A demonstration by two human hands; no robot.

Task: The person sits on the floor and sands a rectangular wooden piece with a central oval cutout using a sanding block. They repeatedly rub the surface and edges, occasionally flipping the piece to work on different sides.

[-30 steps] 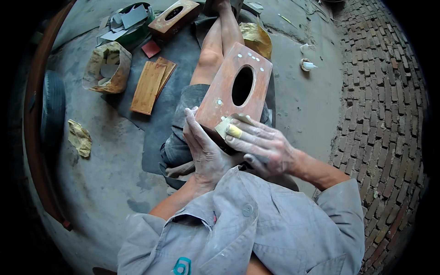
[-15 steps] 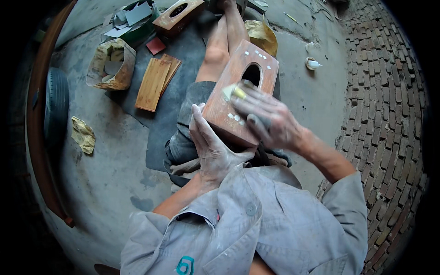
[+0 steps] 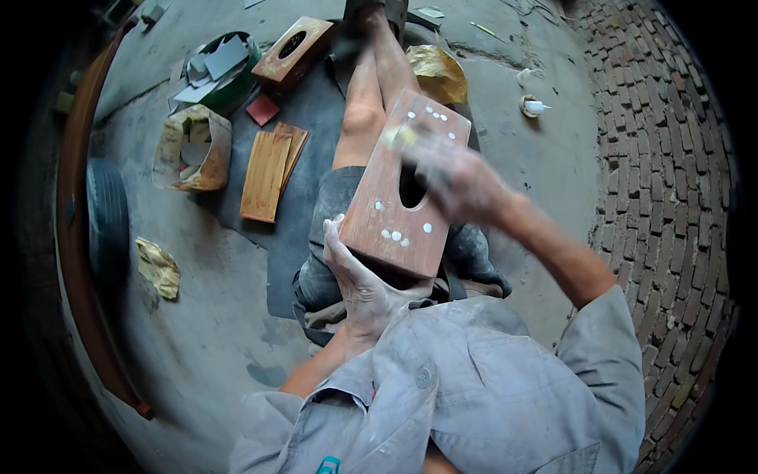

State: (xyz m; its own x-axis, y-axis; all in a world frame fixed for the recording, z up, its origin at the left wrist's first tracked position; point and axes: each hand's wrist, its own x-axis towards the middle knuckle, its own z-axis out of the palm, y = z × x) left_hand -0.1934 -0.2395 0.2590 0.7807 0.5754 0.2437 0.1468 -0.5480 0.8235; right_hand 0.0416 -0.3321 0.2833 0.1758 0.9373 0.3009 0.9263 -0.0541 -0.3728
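Note:
A reddish wooden tissue box [image 3: 371, 225] with an oval opening and several white round dots on its top face lies tilted across my lap. My left hand [image 3: 367, 288] grips its near end, the thumb up along the left side and the fingers partly hidden underneath. Over the far half of the top, my right hand [image 3: 466, 178] is smeared by motion. Its fingers press a small pale-yellow piece of sandpaper [image 3: 401, 138] on the wood, beside the opening. Whitish dust coats both hands.
A second wooden box [image 3: 294, 54], a tub of grey sheets [image 3: 246, 67], a cut-open container [image 3: 168, 150], thin wooden boards [image 3: 264, 178] and a red block [image 3: 262, 110] stand to the left. Crumpled yellow paper [image 3: 158, 268] lies near a tyre [image 3: 106, 213]. Right, a small white bottle [image 3: 535, 106].
My right hand has slid the sandpaper from the near part of the box top toward its far end. My left hand keeps its hold; the whole view has shifted slightly.

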